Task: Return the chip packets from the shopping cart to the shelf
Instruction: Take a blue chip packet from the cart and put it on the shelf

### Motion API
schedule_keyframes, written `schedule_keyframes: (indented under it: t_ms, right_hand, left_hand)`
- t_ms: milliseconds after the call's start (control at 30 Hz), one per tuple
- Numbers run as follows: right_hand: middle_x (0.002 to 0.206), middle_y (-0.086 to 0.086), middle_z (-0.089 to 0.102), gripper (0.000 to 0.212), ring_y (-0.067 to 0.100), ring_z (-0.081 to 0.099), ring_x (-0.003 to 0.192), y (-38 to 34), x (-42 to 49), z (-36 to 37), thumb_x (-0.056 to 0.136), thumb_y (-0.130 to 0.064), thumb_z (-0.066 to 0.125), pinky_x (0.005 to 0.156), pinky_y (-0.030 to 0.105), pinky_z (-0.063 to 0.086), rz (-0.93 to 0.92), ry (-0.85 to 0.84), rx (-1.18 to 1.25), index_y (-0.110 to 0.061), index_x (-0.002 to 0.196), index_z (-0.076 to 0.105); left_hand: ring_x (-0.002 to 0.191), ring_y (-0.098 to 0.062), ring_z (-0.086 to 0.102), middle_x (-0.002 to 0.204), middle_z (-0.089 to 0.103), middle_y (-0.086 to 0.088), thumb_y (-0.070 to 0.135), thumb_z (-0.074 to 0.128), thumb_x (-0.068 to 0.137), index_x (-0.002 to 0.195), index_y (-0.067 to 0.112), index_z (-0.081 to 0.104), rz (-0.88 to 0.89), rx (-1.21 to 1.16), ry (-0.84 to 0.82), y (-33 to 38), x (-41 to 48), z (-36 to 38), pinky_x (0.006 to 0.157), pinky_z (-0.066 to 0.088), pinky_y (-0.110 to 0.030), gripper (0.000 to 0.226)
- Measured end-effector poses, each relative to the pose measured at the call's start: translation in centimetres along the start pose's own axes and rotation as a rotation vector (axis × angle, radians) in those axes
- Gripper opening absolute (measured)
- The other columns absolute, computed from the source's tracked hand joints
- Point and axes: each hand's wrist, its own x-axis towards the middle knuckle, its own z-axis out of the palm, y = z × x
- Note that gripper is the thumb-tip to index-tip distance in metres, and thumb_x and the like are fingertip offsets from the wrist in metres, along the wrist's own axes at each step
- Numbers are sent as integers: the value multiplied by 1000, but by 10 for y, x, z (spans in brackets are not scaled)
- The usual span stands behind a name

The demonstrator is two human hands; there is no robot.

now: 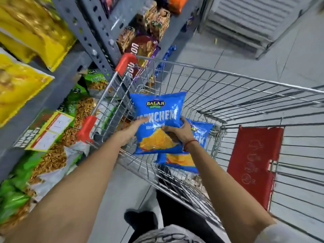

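Observation:
A blue chip packet [158, 118] is held up over the wire shopping cart [236, 95], tilted toward me. My right hand [178, 133] grips its right edge, thumb on the front. My left hand [128, 133] touches its left edge with fingers stretched along the packet's side. A second blue chip packet [191, 160] lies in the cart below, partly hidden by the first one and my right wrist. The grey metal shelf [57, 79] stands to the left of the cart.
The shelf holds yellow packets [26, 32] on top, green snack packets [52, 155] lower down and brown biscuit packs [145, 37] further along. The cart's red child-seat flap [254, 163] is at the right. Grey floor tiles and a metal shutter [254, 20] lie ahead.

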Motion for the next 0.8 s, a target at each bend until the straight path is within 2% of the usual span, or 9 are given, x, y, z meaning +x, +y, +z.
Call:
schedule_keyframes:
  t_ms: [133, 233, 333, 400, 467, 533, 600, 700, 800]
  right_hand:
    - [44, -4, 63, 56, 8, 51, 31, -29, -34, -15, 68, -4, 81, 35, 17, 38, -127, -9, 78, -9, 113, 48]
    - [59, -8, 72, 52, 12, 64, 48, -63, -60, -20, 65, 0, 81, 49, 25, 53, -265, 20, 125, -6, 110, 55]
    - [71, -12, 76, 50, 8, 71, 64, -103, -91, -18, 63, 2, 81, 56, 22, 56, -398, 8, 160, -12, 106, 60]
    - [73, -11, 76, 45, 8, 71, 67, -133, -115, -13, 62, 4, 81, 58, 22, 55, -482, -23, 185, -13, 100, 63]
    - [72, -11, 76, 40, 6, 71, 66, -164, -143, -6, 62, 5, 80, 58, 21, 55, -567, -59, 198, -14, 94, 64]
    - [75, -10, 77, 38, 6, 71, 68, -195, -171, 0, 62, 6, 79, 59, 20, 55, -673, -101, 201, -16, 90, 66]
    - [81, -7, 77, 40, 9, 72, 73, -228, -201, 7, 60, 5, 80, 63, 21, 56, -774, -142, 206, -14, 94, 67]
    - [85, -3, 78, 53, 13, 73, 77, -277, -250, 21, 49, -4, 87, 67, 25, 57, -895, -201, 200, -13, 98, 68]
    - [82, -4, 78, 50, 15, 73, 75, -324, -295, 43, 46, -14, 85, 67, 27, 58, -1022, -267, 192, -16, 93, 69]
  left_hand:
    - [106, -16, 62, 127, 59, -5, 46, 71, 68, 122, 17, 54, 182, 8, 36, 20, -39, 4, 95, 48, -40, 63]
    - [91, -4, 65, 110, 62, -2, 27, 71, 76, 102, 15, 53, 356, -63, 69, 45, -70, 1, 76, 56, -21, 33]
    - [82, 0, 65, 101, 66, 1, 21, 69, 77, 91, 24, 56, 513, -82, 86, 76, -114, -5, 61, 57, -19, 20]
    - [89, -7, 63, 110, 65, -1, 30, 74, 68, 108, 22, 53, 625, -107, 64, 97, -151, -12, 59, 54, -15, 46]
    - [97, -14, 62, 112, 63, 0, 51, 83, 44, 123, 15, 47, 726, -106, 37, 118, -194, -18, 69, 55, -18, 94]
    - [102, -19, 62, 120, 61, -4, 61, 84, 27, 130, 10, 44, 817, -97, 22, 138, -236, -25, 78, 55, -25, 122]
    - [102, -20, 64, 120, 64, -5, 58, 85, 30, 127, 15, 48, 926, -112, 15, 157, -276, -33, 81, 55, -30, 112]
    - [87, -7, 69, 103, 70, 8, 45, 82, 45, 105, 30, 57, 1112, -104, 75, 182, -337, -48, 67, 55, -20, 67]
    - [89, -10, 70, 109, 69, 4, 45, 76, 50, 114, 25, 52, 1231, -151, 167, 202, -396, -66, 66, 55, -21, 71]
